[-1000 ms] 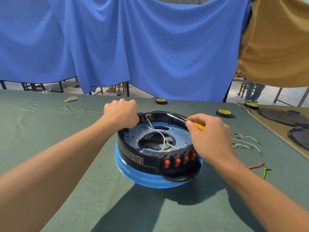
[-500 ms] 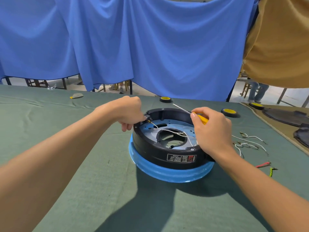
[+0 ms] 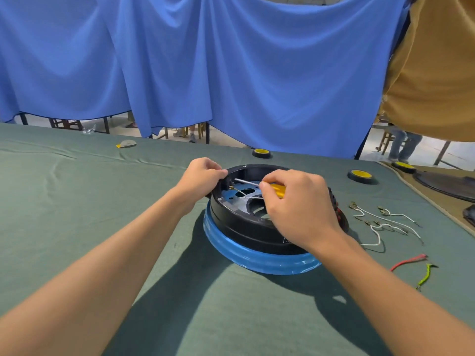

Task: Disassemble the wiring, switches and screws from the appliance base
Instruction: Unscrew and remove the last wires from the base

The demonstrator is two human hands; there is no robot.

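The round black appliance base (image 3: 239,227) with a blue lower ring (image 3: 246,255) lies on the green table cloth (image 3: 77,201). My left hand (image 3: 200,176) grips its far left rim. My right hand (image 3: 298,206) holds a yellow-handled screwdriver (image 3: 279,189); its metal shaft points left to a terminal inside the rim. White wires (image 3: 241,192) run across the grey inner plate. Red switches (image 3: 338,211) peek out on the base's right side, mostly hidden by my right hand.
Loose white wires (image 3: 380,224) with terminals lie right of the base, with a red wire (image 3: 408,262) and a green wire (image 3: 425,274) nearer me. Yellow-black wheels (image 3: 261,152) (image 3: 361,175) sit behind. Black parts (image 3: 447,185) rest at far right. Blue curtain behind.
The base has been turned, so the red switches went from the front round to the right. My right hand moved over the base and the screwdriver tip swung left toward the terminal.
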